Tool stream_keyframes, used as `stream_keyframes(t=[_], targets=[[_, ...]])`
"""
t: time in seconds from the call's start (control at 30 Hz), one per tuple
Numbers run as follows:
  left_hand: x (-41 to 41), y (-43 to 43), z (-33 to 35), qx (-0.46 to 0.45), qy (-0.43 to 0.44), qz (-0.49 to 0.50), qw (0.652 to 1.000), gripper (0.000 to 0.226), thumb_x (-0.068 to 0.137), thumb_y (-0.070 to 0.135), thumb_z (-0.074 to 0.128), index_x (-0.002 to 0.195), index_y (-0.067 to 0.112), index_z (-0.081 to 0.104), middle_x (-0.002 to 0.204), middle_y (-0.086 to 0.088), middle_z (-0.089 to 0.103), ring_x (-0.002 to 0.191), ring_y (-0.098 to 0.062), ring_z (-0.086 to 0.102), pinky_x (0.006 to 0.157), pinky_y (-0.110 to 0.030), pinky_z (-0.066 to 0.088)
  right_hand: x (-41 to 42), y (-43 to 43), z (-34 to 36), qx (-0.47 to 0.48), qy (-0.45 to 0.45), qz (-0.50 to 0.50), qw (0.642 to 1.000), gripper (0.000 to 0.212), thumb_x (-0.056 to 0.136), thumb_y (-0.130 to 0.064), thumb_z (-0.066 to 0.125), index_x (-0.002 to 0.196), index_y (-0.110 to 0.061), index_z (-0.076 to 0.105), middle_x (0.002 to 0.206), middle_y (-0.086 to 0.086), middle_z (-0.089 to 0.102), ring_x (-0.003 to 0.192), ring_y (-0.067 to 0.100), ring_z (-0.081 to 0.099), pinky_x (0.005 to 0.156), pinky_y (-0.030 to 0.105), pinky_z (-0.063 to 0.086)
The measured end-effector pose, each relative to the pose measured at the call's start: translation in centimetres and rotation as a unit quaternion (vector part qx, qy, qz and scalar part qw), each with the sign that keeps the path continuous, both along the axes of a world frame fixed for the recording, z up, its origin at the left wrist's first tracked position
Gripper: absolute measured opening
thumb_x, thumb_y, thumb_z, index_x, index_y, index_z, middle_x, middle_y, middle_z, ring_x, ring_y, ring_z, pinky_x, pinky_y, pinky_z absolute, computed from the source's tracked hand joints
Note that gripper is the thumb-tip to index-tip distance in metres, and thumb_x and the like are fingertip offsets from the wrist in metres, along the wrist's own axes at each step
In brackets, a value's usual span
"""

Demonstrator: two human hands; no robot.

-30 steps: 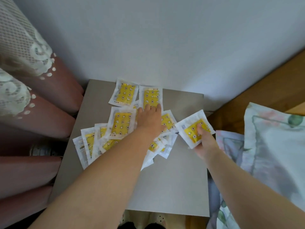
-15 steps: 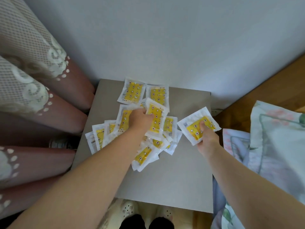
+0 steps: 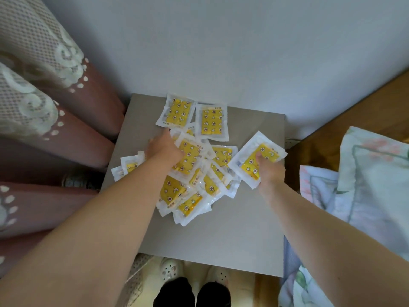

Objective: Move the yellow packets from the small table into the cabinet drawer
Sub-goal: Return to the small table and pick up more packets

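Note:
Several yellow packets in clear wrappers lie scattered on the small grey table [image 3: 232, 235]. Two packets [image 3: 211, 121] lie flat near the back edge. A loose pile of packets [image 3: 194, 189] covers the middle. My left hand [image 3: 162, 149] reaches into the pile's left side and grips a packet [image 3: 188, 160] that stands tilted above the others. My right hand [image 3: 269, 171] holds another packet [image 3: 256, 159] by its lower edge, thumb on its yellow face, lifted at the table's right side. No cabinet drawer is in view.
Pink curtains with white lace [image 3: 44, 120] hang at the left of the table. A grey wall [image 3: 221, 41] stands behind it. A bed with a floral quilt [image 3: 365, 185] and a wooden frame [image 3: 354, 111] lies at the right. My feet in slippers [image 3: 190, 273] show below the table's front edge.
My left hand went from lying flat on the pile to gripping a packet and has shifted left with it. The right hand kept its packet. The camera view drifted.

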State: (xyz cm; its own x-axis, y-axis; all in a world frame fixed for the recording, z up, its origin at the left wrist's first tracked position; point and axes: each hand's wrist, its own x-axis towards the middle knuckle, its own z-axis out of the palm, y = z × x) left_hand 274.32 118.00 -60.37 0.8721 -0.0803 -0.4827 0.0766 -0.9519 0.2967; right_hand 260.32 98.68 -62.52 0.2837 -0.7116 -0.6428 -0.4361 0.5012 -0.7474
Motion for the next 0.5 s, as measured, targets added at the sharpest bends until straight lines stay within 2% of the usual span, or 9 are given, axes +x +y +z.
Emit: stream_keyframes(t=[0.13, 0.3, 0.43, 0.5], targets=[[-0.2, -0.5, 0.5, 0.022, 0.03, -0.008, 0.999, 0.051, 0.077, 0.028, 0.077, 0.118, 0.011, 0.053, 0.124, -0.011, 0.057, 0.117, -0.032, 0.051, 0.093, -0.041, 0.047, -0.3, 0.0, 0.0, -0.008, 0.017, 0.031, 0.999, 0.024, 0.087, -0.024, 0.068, 0.105, -0.02, 0.053, 0.094, 0.0, 0.061, 0.084, 0.02, 0.062, 0.085, 0.041, 0.054], [-1.4, -1.1, 1.5, -0.063, 0.018, 0.005, 0.998, 0.043, 0.082, 0.009, 0.072, 0.123, 0.008, 0.056, 0.124, -0.01, 0.059, 0.113, -0.029, 0.056, 0.079, -0.028, 0.039, 0.0, 0.1, 0.5, -0.008, 0.033, 0.064, 0.997, 0.018, 0.088, -0.026, 0.067, 0.095, -0.018, 0.053, 0.093, 0.002, 0.061, 0.086, 0.022, 0.063, 0.084, 0.038, 0.053], [-2.1, -0.9, 2.8, -0.116, 0.024, -0.026, 0.993, 0.034, 0.084, 0.014, 0.07, 0.113, 0.013, 0.054, 0.113, -0.005, 0.058, 0.093, -0.022, 0.053, 0.075, -0.029, 0.041, 0.3, 0.6, 1.7, 0.077, 0.014, 0.083, 0.993, 0.017, 0.084, -0.027, 0.071, 0.094, -0.018, 0.063, 0.103, 0.006, 0.07, 0.09, 0.024, 0.068, 0.087, 0.046, 0.054], [-2.0, -0.5, 2.8, -0.173, 0.072, 0.018, 0.982, 0.042, 0.082, 0.015, 0.072, 0.12, 0.011, 0.055, 0.115, -0.003, 0.06, 0.101, -0.023, 0.058, 0.08, -0.03, 0.047, 0.1, 0.6, 2.4, 0.124, -0.024, 0.055, 0.991, 0.019, 0.085, -0.024, 0.071, 0.102, -0.017, 0.064, 0.105, 0.006, 0.07, 0.09, 0.025, 0.069, 0.085, 0.049, 0.054]])
